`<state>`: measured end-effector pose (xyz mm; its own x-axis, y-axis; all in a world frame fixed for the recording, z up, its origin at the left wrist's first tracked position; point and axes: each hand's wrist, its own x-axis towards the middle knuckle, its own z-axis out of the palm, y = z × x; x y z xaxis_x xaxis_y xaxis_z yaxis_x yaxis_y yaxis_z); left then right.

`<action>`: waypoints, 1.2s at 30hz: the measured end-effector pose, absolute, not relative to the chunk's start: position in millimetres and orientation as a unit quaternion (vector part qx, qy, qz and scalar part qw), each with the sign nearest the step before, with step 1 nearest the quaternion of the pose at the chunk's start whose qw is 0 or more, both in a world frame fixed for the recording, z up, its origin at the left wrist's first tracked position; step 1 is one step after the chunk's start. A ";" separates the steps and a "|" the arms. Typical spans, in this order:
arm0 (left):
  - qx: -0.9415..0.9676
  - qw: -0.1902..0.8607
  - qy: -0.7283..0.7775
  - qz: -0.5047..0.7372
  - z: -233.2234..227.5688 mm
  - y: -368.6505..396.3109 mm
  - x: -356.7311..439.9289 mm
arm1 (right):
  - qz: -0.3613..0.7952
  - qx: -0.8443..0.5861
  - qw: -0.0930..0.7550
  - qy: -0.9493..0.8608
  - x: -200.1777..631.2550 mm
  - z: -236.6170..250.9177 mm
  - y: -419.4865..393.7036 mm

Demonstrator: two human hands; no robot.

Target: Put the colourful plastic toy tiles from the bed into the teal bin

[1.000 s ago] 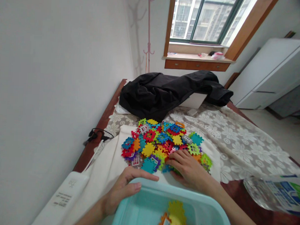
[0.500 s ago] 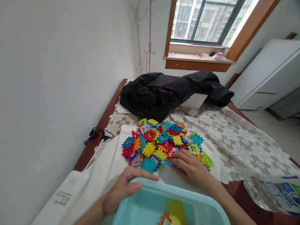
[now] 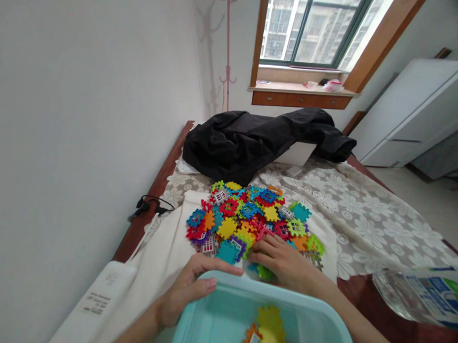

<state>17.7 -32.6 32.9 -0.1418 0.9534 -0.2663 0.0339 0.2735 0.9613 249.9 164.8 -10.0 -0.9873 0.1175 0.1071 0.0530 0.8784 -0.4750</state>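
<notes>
My left hand (image 3: 189,286) is closed on the rim of a light teal plastic bin (image 3: 202,337), thumb inside and fingers along the outer edge. Inside the bin lie a yellow interlocking block (image 3: 271,326) and orange ones, one with a white window insert. Just beyond the bin, my right hand (image 3: 280,257) curls its fingers down over the near side of a heap of colourful interlocking blocks (image 3: 228,228). Beneath its palm show a green block (image 3: 265,273) and a bit of blue; the fingertips are partly hidden.
The heap rests on a white cloth (image 3: 160,259) over a floral tablecloth (image 3: 379,213). Behind it lies a black garment (image 3: 253,137) over a white box. A white power strip (image 3: 98,297) is at left, and a clear plastic package (image 3: 421,296) is at right.
My right hand has drawn slightly left and toward the bin, with green and blue blocks under it. Red and orange blocks it covered now show. My left hand and the bin stay put.
</notes>
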 end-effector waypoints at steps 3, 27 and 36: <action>0.407 0.512 0.612 0.444 31.9 -32.9 17.4 | 0.221 -0.048 0.060 -0.972 246.8 -16.1 164.2; 0.382 0.530 0.609 0.449 29.3 -33.7 17.4 | 0.089 -0.225 0.150 -0.959 250.9 -25.0 177.3; 0.372 0.530 0.609 0.457 29.7 -34.4 18.9 | 0.095 -0.195 0.180 -0.959 247.8 -26.9 175.1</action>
<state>18.9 -34.4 29.7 -0.1603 0.9386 -0.3056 -0.0308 0.3047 0.9520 247.8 175.1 -26.9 -0.8587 0.4093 0.3084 0.3406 0.9054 -0.2534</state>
